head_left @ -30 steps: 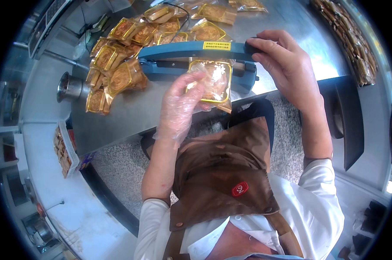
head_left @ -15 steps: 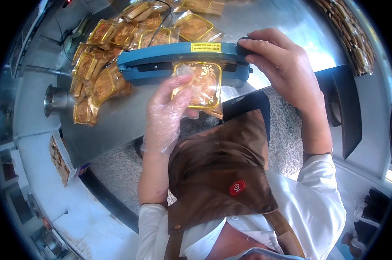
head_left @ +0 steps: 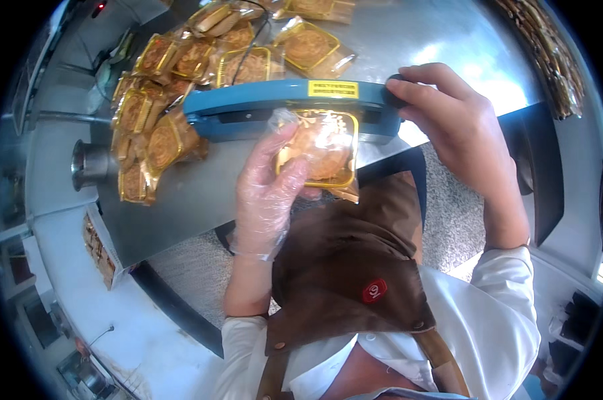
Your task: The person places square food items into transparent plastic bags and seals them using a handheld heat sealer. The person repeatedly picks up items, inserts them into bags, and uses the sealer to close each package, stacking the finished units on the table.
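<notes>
My left hand (head_left: 267,183), in a clear plastic glove, is closed on a round golden pastry (head_left: 325,153) in a clear bag with a gold-edged tray. The pastry's upper edge is against the front of a blue bag sealer (head_left: 268,95), below its long arm. Whether the bag's end lies between the sealer's jaws is hidden. My bare right hand (head_left: 458,127) grips the black knob (head_left: 395,87) at the right end of that arm, thumb and fingers around it. The arm lies low over the base, a dark slot showing between them.
Many bagged pastries (head_left: 165,147) are heaped left of and behind the sealer on the steel table (head_left: 161,220). A dark cord (head_left: 253,47) runs over them. A metal cup (head_left: 88,165) stands at the left edge. More packed goods (head_left: 548,60) lie far right.
The whole view has shifted a little, so everything sits slightly lower and farther right. Both hands keep their holds on the pastry and the knob.
</notes>
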Demonstrator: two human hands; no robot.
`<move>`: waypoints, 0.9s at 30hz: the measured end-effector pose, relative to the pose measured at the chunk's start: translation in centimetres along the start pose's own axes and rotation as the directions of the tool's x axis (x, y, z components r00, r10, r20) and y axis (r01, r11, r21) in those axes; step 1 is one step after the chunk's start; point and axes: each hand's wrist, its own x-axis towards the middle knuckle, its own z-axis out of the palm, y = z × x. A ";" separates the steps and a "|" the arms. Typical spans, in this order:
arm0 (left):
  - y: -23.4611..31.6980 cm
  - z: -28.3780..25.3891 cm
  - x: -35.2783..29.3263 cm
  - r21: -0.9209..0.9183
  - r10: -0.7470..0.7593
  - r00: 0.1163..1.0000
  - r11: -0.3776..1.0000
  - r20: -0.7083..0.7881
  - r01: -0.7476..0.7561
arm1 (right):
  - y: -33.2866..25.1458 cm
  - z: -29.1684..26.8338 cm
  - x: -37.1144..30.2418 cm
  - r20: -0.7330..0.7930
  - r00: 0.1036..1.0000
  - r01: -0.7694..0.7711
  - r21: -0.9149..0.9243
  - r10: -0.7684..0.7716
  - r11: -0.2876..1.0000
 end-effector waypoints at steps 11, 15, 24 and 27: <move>-0.6 0.3 -0.1 -0.117 0.040 0.999 0.992 -0.027 -0.043 | 0.6 0.0 -0.3 -0.023 0.999 0.045 -0.014 -0.045 0.999; -1.1 0.3 0.1 -0.134 0.060 0.998 0.989 0.001 -0.060 | 1.0 -0.2 -0.2 -0.003 0.998 0.056 -0.029 -0.057 0.998; -2.4 -0.4 -0.3 -0.104 0.033 0.999 0.994 0.008 -0.032 | -0.4 -1.0 1.1 -0.255 0.961 0.128 0.080 -0.104 0.988; -2.3 0.0 -2.0 -0.121 0.056 0.998 0.991 0.013 -0.054 | -1.9 -1.5 -0.9 -0.292 0.952 -0.022 0.222 0.088 0.975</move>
